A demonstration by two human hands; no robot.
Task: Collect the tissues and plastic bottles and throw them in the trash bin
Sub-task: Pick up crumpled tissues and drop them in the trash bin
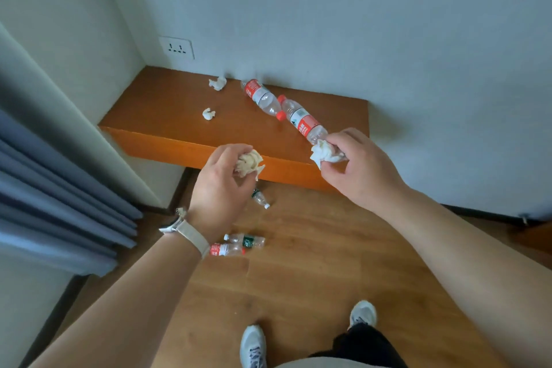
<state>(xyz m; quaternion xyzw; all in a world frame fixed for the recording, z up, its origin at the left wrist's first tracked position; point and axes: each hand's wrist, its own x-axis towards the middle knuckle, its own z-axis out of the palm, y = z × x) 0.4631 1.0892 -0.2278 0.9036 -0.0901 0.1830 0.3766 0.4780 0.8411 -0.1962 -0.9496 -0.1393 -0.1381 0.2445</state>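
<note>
From my seat I judge the job barely begun: nothing has reached a bin (no bin shows anywhere in my view), and only two tissues are picked up. My left hand [221, 185] is curled round a cream tissue [249, 163], crumpled into a rough ball with ragged edges. My right hand [355, 170] pinches a white tissue [324, 152] between thumb and fingers, a soft wad with deep folds. Both hands hang over the front edge of the orange wooden ledge [167, 116], whose top looks smooth and slightly glossy. Left to gather beyond my left hand on that ledge are a small wad [208, 113] and, further back by the wall, a back wad [217, 83], both light and rumpled. Right at my right fingertips lies the near bottle [303, 121], and beyond it the far bottle [263, 97]. Both are clear, thin, ribbed plastic with red labels and red caps, on their sides and seemingly empty. Below my left hand, on the plank floor [298, 278], lie three more: a half-hidden bottle [260, 199] partly behind my fingers, then near my wrist a green-label bottle [246, 240] beside a red-label bottle [227, 249]. So seven pieces remain loose, and I reckon the round bottles will roll if nudged.
</note>
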